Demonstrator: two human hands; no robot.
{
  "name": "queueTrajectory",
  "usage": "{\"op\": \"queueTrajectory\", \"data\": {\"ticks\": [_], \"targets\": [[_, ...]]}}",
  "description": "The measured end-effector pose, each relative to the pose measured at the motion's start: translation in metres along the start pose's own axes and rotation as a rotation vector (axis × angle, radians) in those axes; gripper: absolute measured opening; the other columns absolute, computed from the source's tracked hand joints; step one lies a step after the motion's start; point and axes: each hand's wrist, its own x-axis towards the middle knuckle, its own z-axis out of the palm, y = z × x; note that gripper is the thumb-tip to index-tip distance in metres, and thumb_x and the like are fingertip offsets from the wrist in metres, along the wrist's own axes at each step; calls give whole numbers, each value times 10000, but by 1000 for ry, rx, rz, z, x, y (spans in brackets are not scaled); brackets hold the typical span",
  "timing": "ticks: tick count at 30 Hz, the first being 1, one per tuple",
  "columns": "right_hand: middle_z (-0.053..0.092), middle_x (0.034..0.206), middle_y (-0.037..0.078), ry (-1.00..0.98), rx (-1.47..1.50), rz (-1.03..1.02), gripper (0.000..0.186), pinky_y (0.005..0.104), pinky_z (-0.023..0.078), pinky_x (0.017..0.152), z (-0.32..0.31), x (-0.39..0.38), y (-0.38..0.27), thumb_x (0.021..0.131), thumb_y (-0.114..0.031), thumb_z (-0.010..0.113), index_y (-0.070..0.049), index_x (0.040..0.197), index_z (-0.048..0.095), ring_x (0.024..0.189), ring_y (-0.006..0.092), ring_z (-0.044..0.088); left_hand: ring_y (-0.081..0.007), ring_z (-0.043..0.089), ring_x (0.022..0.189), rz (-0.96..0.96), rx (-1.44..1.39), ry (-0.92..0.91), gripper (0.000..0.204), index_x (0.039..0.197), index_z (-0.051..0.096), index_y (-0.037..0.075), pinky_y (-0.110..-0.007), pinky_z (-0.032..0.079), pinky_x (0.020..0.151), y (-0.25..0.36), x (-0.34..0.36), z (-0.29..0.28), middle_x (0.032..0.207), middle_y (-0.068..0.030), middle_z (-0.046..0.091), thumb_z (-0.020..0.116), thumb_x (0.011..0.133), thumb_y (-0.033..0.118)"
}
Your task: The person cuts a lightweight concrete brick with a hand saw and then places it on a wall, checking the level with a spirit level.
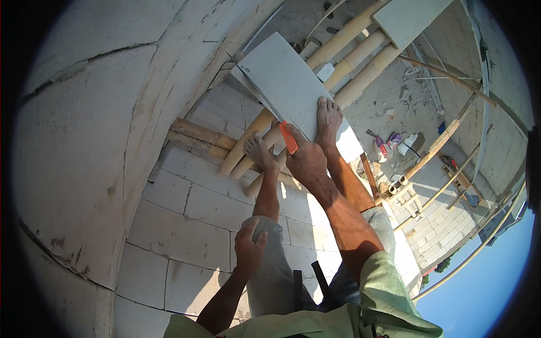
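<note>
site: block wall, bamboo scaffold
right hand: fingers closed on orange handle, at board
left hand: fingers loose, on knee
step: likely cutting board; next needs a steady stroke

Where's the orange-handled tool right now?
In the head view, just above centre: the orange-handled tool is gripped in the right hand, over the near edge of the grey slab, beside the bare foot.

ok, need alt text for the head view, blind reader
Looking down from a bamboo scaffold beside a white block wall, the person's right hand grips an orange-handled tool against a pale flat board pinned under one bare foot. The left hand rests on the left knee; ground far below.
</note>
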Motion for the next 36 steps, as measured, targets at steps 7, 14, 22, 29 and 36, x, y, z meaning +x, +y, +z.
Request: {"op": "queueTrajectory", "data": {"ticks": [7,14,22,29,36], "targets": [[697,1145,157,-41,-70,-28,723,449,582,800,-65,-118,8,771,21,637,-92,1447,409,956,365,701,-415,593,1128,-40,-74,1,438,1226,614,-10,-463,460,990,2,-4,7,1187,-239,634,717,829,143],[669,759,235,112,91,-41,586,526,530,672,0,-7,4,824,-77,635,-185,1382,492,760,439,668,-391,575,1169,-59,-11,1,473,1274,575,-29,-429,448,1009,12,2,3,1242,-242,602,689,842,125],[702,979,193,-76,-68,76,711,462,584,715,-62,-89,-3,774,-76,674,-186,1432,431,862,381,698,-401,576,1146,-13,24,21,456,1248,610,11,-458,439,1004,9,3,12,1218,-211,630,699,838,190],[683,791,225,147,38,-99,615,520,546,676,17,-2,14,800,-65,648,-185,1387,505,736,426,670,-403,575,1163,-96,-39,45,461,1246,607,-2,-454,440,1015,9,4,10,1231,-221,622,710,832,171],[701,917,206,98,16,-29,621,466,568,713,-54,-95,6,791,-47,637,-136,1390,499,833,394,690,-410,577,1163,-93,-61,23,443,1233,604,-19,-447,447,1014,7,-2,7,1240,-231,615,700,835,151]]}}
